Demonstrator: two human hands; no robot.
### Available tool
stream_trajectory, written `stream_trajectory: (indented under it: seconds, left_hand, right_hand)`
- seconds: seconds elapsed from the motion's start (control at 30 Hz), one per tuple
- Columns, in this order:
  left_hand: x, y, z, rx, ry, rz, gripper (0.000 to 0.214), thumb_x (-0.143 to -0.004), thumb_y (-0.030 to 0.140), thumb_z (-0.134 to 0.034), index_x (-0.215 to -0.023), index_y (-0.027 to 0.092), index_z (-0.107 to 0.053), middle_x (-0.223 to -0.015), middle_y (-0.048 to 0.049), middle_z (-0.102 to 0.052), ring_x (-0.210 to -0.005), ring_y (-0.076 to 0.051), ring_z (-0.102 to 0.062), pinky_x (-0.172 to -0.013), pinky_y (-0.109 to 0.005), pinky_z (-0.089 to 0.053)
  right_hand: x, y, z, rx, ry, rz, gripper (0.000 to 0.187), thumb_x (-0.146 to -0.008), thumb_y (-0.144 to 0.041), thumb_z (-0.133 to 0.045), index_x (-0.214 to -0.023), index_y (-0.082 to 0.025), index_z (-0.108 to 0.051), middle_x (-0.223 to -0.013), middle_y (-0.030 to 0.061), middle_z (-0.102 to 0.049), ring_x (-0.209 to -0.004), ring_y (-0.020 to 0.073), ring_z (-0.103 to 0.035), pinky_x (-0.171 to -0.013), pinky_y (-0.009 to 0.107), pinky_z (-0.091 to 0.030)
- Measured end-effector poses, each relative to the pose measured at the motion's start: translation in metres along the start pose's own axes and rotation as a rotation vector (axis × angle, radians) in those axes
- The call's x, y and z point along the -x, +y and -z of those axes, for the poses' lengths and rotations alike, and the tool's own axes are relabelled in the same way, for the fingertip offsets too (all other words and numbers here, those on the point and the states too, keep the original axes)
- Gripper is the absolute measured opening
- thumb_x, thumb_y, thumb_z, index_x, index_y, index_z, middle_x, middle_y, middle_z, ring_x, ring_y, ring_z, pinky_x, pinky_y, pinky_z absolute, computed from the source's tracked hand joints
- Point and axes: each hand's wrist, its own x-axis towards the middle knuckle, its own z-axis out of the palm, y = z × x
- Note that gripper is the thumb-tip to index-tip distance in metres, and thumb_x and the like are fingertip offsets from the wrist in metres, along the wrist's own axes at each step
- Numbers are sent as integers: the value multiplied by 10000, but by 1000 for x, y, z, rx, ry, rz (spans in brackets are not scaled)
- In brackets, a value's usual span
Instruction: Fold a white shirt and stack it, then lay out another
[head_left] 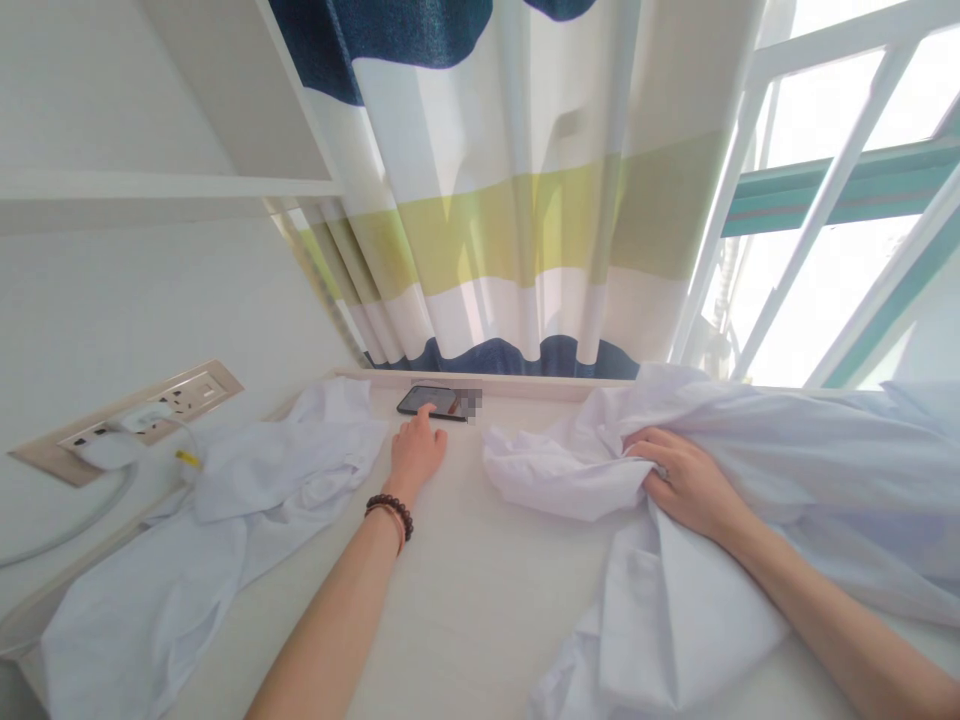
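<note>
My left hand point(415, 450) reaches forward over the white surface point(465, 580), one finger stretched onto the screen of a dark phone point(433, 400) lying flat near the far edge; the other fingers are curled. A dark bead bracelet point(391, 510) circles that wrist. My right hand point(684, 480) is closed on a bunched fold of a white garment point(570, 460) that spreads to the right and toward me. A second white garment point(225, 530) lies crumpled at the left, untouched.
A striped blue, white and yellow curtain point(517, 230) hangs behind the surface. A window with white bars point(840, 200) is at the right. A wall socket strip point(150, 405) with a white plug and cable sits at the left, under a white shelf point(172, 185).
</note>
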Motion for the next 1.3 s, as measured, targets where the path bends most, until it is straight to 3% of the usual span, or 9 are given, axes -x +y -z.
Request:
stream_trajectory:
  seconds: [0.13, 0.27, 0.43, 0.53, 0.6, 0.7, 0.87, 1.17, 1.3]
  left_hand:
    - [-1, -2, -1, 78, -13, -6, 343, -847, 182, -445, -1180, 120, -494, -814, -108, -669, -827, -295, -640, -759, -384, -458]
    - [11, 13, 2, 225, -74, -132, 273, -898, 240, -414, -1144, 184, -518, -785, -25, -656, -729, -196, -633, -712, -295, -477]
    - [44, 65, 13, 606, -199, -631, 434, -959, 428, -340, -1297, 227, -524, -1223, -87, -589, -1142, -207, -545, -990, -338, -430]
    - [54, 87, 13, 530, -336, -852, 510, -867, 545, -527, -1293, 269, -563, -1417, -86, -471, -1333, -280, -386, -1126, -431, -295]
    - [51, 90, 8, 447, -352, -831, 540, -849, 566, -551, -1290, 254, -562, -1468, -90, -432, -1357, -296, -368, -1141, -463, -274]
    - [32, 82, -6, 398, -257, -649, 583, -923, 550, -409, -1357, 169, -486, -1482, -146, -414, -1364, -283, -379, -1149, -468, -267]
    - [-3, 67, -22, 283, -218, -421, 659, -907, 562, -413, -1343, 73, -484, -1495, -211, -376, -1405, -300, -318, -1173, -454, -208]
    - [-17, 65, -34, 277, -161, -300, 655, -869, 579, -470, -1300, 88, -522, -1489, -227, -378, -1419, -330, -280, -1156, -492, -207]
    - [-13, 64, -30, 380, -106, -337, 557, -858, 518, -495, -1200, 91, -602, -1425, -227, -464, -1375, -345, -355, -1143, -507, -223]
  right_hand:
    - [0, -1, -1, -11, -5, -10, 249, -732, -98, -423, -801, -209, -634, -955, 64, -654, -903, 233, -593, -820, 357, -459]
    - [-2, -2, 0, -52, -8, -21, 267, -694, -91, -446, -848, -204, -632, -993, 73, -647, -952, 242, -588, -870, 382, -456]
    - [-8, -5, 43, -216, -262, -171, 437, -808, -359, -543, -1230, -244, -566, -1306, 76, -582, -1204, 288, -534, -1015, 417, -422]
    - [-9, -1, 74, -109, -219, -343, 668, -812, -555, -548, -1399, -259, -430, -1442, 72, -478, -1307, 315, -447, -1075, 439, -376]
    - [-5, 4, 85, 62, -180, -458, 774, -788, -561, -571, -1443, -194, -383, -1473, 116, -433, -1357, 350, -368, -1105, 480, -327]
    - [1, 12, 83, 185, -266, -566, 750, -813, -525, -533, -1434, -121, -408, -1462, 163, -433, -1374, 380, -324, -1100, 506, -319]
    - [5, 16, 61, 190, -361, -577, 634, -884, -521, -412, -1403, -160, -452, -1433, 155, -467, -1342, 364, -381, -1082, 487, -337]
    - [6, 15, 51, 283, -353, -582, 582, -914, -508, -369, -1382, -169, -440, -1434, 166, -447, -1327, 366, -381, -1063, 508, -324]
    - [7, 15, 43, 339, -271, -527, 470, -915, -467, -392, -1232, -155, -547, -1244, 183, -561, -1172, 378, -493, -941, 508, -409]
